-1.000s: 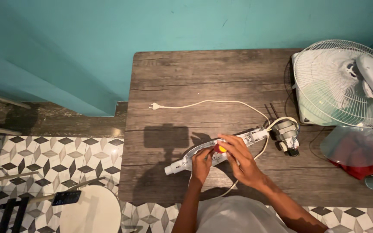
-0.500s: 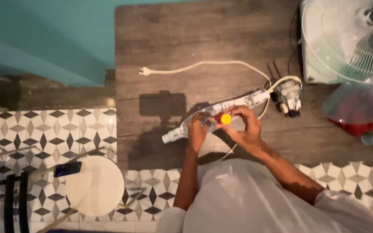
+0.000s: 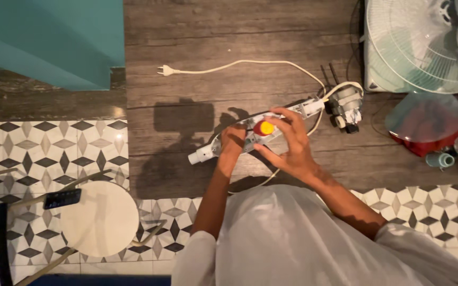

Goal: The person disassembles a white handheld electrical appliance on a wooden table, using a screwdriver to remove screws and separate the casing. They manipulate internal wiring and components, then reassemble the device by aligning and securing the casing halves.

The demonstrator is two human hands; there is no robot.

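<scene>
**Both hands on a long white housing at the table's near edge**

The right hand [image 3: 287, 145] has its fingers spread and curled over a round red-and-yellow knob [image 3: 264, 127], fingertips closed around it. The left hand [image 3: 232, 142] is wrapped round the long white plastic housing [image 3: 250, 132] just left of that knob, steadying it from below. The housing lies slanted on the dark wooden table [image 3: 186, 32], its tube-like end [image 3: 197, 157] pointing down-left and its upper end touching a small grey electric motor [image 3: 345, 106].

From the housing's upper end a cream power cord [image 3: 250, 62] arcs away to a loose two-pin plug [image 3: 161, 70], lying well to the upper left and connected to nothing visible. Right of the motor sit a white fan grille [image 3: 414, 47] and a translucent fan blade over something red [image 3: 425, 124]. Down-left of the housing, off the table, stands a round white stool [image 3: 99, 218] on patterned floor tiles [image 3: 43, 153].

Judged from here, the housing lies close to the table's edge and is held only lightly; a hard twist on the knob could swing it, tug the motor's wires or drag it off the edge.
</scene>
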